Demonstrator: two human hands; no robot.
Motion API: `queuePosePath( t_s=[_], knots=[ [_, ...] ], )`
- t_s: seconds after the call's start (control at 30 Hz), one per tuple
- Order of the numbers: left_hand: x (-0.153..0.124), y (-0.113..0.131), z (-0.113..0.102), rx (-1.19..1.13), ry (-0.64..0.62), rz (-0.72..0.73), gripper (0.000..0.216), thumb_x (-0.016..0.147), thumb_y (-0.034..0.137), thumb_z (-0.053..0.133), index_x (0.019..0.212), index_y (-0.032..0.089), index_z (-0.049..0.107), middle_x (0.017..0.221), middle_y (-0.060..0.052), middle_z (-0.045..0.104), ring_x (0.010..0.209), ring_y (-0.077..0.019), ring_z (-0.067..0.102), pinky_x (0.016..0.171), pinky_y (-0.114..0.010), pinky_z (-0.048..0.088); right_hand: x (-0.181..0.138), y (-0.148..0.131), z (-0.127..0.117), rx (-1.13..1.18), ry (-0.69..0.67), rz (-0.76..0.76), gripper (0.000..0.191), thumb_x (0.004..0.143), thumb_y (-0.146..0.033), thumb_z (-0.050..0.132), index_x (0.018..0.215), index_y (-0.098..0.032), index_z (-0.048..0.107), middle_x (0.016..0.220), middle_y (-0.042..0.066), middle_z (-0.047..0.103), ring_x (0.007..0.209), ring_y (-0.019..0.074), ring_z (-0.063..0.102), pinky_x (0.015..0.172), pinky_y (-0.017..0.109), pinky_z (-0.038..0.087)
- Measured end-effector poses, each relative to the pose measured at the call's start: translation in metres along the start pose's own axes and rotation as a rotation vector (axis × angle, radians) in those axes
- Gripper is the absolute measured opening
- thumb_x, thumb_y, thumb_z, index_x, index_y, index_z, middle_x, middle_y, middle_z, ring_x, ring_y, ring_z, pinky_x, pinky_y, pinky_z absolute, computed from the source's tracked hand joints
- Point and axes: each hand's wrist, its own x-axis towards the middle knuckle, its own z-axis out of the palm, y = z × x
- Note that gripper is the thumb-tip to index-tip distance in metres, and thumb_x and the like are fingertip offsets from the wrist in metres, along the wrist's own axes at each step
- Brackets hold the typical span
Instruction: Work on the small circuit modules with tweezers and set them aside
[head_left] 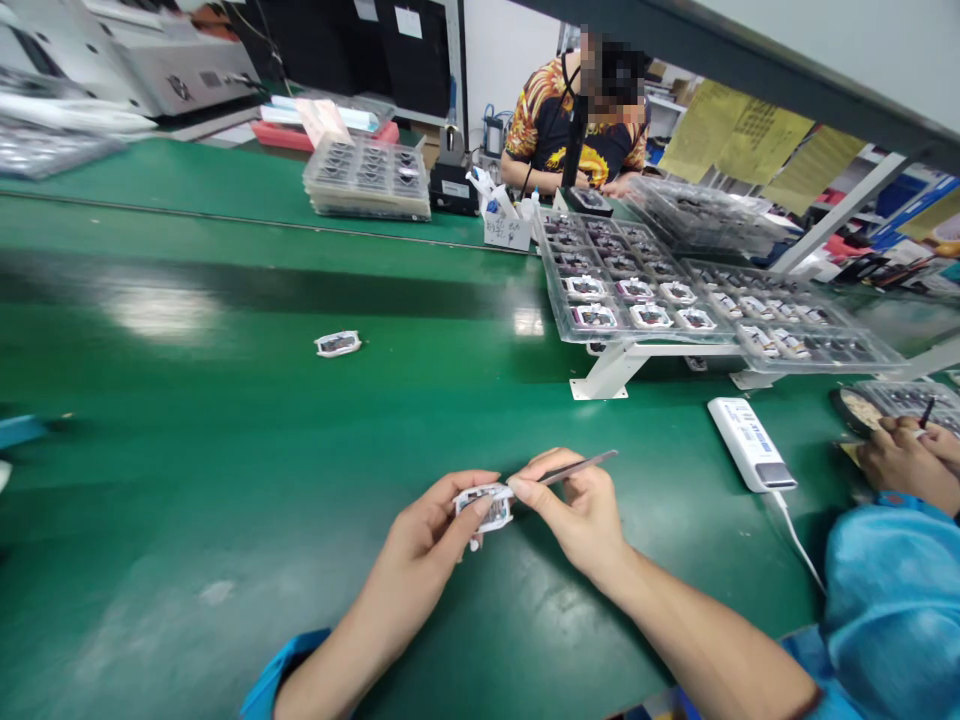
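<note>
Between the thumb and fingers of my left hand is a small white-framed electronic housing, shaped like a watch case, with parts showing inside. A small white piece hangs below its lower edge. My right hand is closed on a thin metal tool that looks like tweezers; its far end points up to the right. The right fingertips meet the housing's upper right edge, and they hide the tool's working end. Farther off, a similar white-framed housing lies alone on the green table.
Clear trays of housings rest on a white stand at the right. A white device with a cable lies nearer. A co-worker's hands are at the right edge. Another person sits opposite, beyond stacked trays and a white box.
</note>
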Motion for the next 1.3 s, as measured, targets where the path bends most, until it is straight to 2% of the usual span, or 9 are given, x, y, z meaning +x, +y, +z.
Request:
queuePosePath(
  t_s=[0.17, 0.3, 0.4, 0.5, 0.73, 0.87, 1.03, 1.3],
  knots=[
    [0.0, -0.003, 0.004, -0.026, 0.047, -0.01, 0.034, 0.074, 0.046, 0.067, 0.095, 0.018, 0.066, 0.069, -0.001, 0.066, 0.063, -0.0171, 0.054, 0.057, -0.025, 0.04, -0.003, 0.0, 0.004, -0.019, 0.029, 0.057, 0.007, 0.077, -0.025, 0.075, 0.076, -0.02, 0.071, 0.072, 0.002, 0.073, 0.069, 0.0177, 0.068, 0.066, 0.03, 0.054],
    [-0.001, -0.003, 0.005, -0.053, 0.063, -0.034, 0.038, 0.071, 0.048, 0.069, 0.094, 0.018, 0.066, 0.063, 0.002, 0.06, 0.055, -0.0148, 0.048, 0.052, -0.025, 0.037, -0.004, -0.001, 0.004, -0.081, 0.014, -0.029, 0.004, 0.078, -0.023, 0.074, 0.076, -0.021, 0.071, 0.075, 0.003, 0.073, 0.074, 0.0196, 0.068, 0.071, 0.033, 0.053],
    [-0.001, -0.004, 0.003, -0.093, 0.054, -0.06, 0.037, 0.076, 0.048, 0.064, 0.096, 0.017, 0.066, 0.063, 0.002, 0.057, 0.054, -0.0138, 0.044, 0.051, -0.024, 0.034, -0.003, -0.002, 0.002, -0.096, 0.011, -0.115, 0.003, 0.079, -0.023, 0.074, 0.077, -0.022, 0.071, 0.078, 0.004, 0.072, 0.08, 0.0207, 0.066, 0.077, 0.036, 0.052],
    [-0.002, -0.005, 0.001, -0.146, 0.032, -0.069, 0.037, 0.081, 0.048, 0.06, 0.098, 0.015, 0.067, 0.067, 0.001, 0.059, 0.058, -0.014, 0.045, 0.053, -0.025, 0.035, -0.001, -0.002, 0.0, -0.072, 0.007, -0.134, 0.004, 0.078, -0.023, 0.074, 0.077, -0.023, 0.07, 0.078, 0.003, 0.069, 0.08, 0.0206, 0.064, 0.077, 0.037, 0.05],
    [-0.003, -0.003, 0.002, -0.155, -0.001, -0.067, 0.032, 0.081, 0.044, 0.06, 0.096, 0.016, 0.067, 0.069, 0.001, 0.059, 0.06, -0.014, 0.046, 0.054, -0.025, 0.035, 0.0, 0.002, 0.003, -0.038, -0.053, -0.038, 0.007, 0.074, -0.025, 0.076, 0.074, -0.022, 0.07, 0.075, 0.002, 0.067, 0.076, 0.0195, 0.062, 0.072, 0.034, 0.049],
    [-0.003, -0.005, 0.001, -0.145, -0.022, -0.067, 0.031, 0.083, 0.043, 0.058, 0.097, 0.017, 0.065, 0.071, 0.0, 0.06, 0.061, -0.0145, 0.047, 0.055, -0.025, 0.036, 0.001, 0.002, 0.002, 0.04, -0.091, 0.1, 0.01, 0.073, -0.027, 0.075, 0.073, -0.02, 0.068, 0.072, 0.001, 0.066, 0.068, 0.0163, 0.061, 0.067, 0.03, 0.048],
    [-0.003, -0.01, -0.002, -0.067, -0.051, -0.028, 0.029, 0.086, 0.038, 0.051, 0.103, 0.018, 0.063, 0.074, 0.0, 0.061, 0.064, -0.0155, 0.047, 0.059, -0.026, 0.037, 0.001, 0.0, 0.003, 0.071, -0.011, 0.161, 0.013, 0.073, -0.029, 0.075, 0.073, -0.019, 0.067, 0.069, -0.001, 0.067, 0.065, 0.0147, 0.061, 0.065, 0.028, 0.048],
    [-0.004, -0.008, 0.0, 0.053, -0.083, 0.049, 0.028, 0.086, 0.036, 0.05, 0.103, 0.017, 0.061, 0.072, 0.0, 0.06, 0.065, -0.0168, 0.049, 0.063, -0.027, 0.04, 0.002, 0.002, 0.003, 0.089, -0.005, 0.19, 0.011, 0.072, -0.027, 0.076, 0.072, -0.019, 0.068, 0.069, -0.001, 0.068, 0.065, 0.0143, 0.061, 0.064, 0.027, 0.047]
  ],
)
